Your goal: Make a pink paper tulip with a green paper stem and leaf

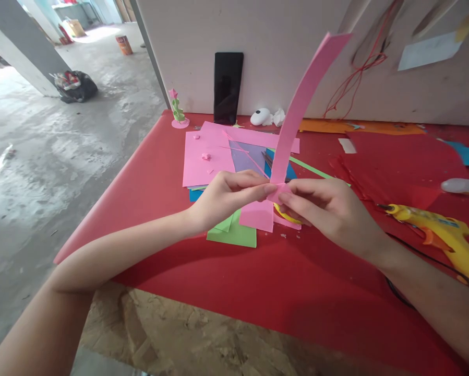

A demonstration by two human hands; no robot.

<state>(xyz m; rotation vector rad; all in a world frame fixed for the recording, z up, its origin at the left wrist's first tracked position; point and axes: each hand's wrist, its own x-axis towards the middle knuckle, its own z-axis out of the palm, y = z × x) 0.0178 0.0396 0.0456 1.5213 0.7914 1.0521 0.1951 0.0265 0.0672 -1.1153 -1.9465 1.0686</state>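
At the far left of the red table (148, 172) a small paper flower model (177, 110) stands upright on a pink base, and just right of it a dark phone (228, 86) leans against the white wall. Nearer, a pile of coloured paper sheets (206, 159) lies flat, pink on top, with a green sheet (234, 235) poking out at the near edge. The left hand (226, 196) comes in from the left with its thumb and fingertips closed narrowly on the pink paper strip (297, 115), pinching it at a fold above the pile. From that pinch the strip's long axis runs steeply up and slightly right, its free end tilting toward the wall, while a short tail hangs below the fingers toward the green sheet. The right hand (328, 209) meets the same fold from the right, fingertips closed on the strip and touching those of the left hand, so both hands share one grip point and neither is clearly nearer. Under the right hand a yellow object, probably scissor handles, is mostly hidden. Further right, a yellow glue gun (441, 235) lies on the table, well apart from the hands, its nozzle pointing left.
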